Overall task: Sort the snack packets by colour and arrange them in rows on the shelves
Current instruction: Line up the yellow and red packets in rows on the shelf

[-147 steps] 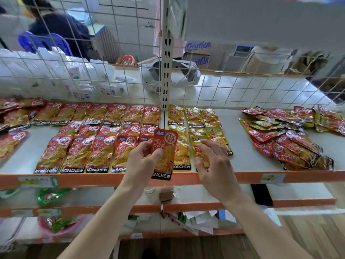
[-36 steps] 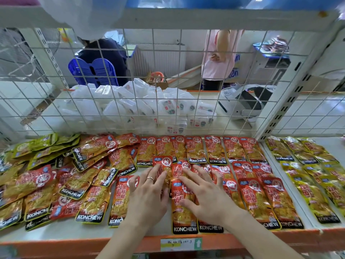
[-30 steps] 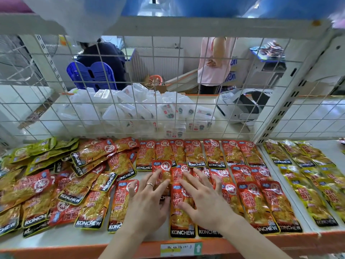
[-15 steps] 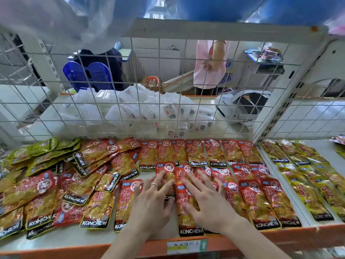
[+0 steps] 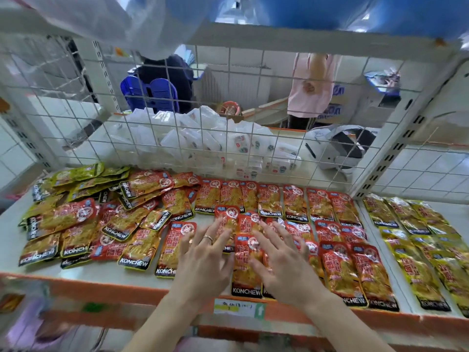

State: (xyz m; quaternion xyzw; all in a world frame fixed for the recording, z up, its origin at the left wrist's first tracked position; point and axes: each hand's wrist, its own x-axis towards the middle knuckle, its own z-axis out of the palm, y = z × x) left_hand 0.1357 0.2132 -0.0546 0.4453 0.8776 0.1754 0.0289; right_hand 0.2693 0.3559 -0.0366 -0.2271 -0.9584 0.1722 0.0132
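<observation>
Smoothing red foil snack packets (image 5: 245, 265), left hand (image 5: 203, 260) and right hand (image 5: 281, 262) both spread flat; right-side rows (image 5: 355, 270) look finished, mixed red-and-green heap (image 5: 114, 224) apparently unsorted.

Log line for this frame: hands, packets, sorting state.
left hand: flat on red packets | right hand: flat on red packets | mixed pile at left: unsorted | yellow packets: in rows
</observation>
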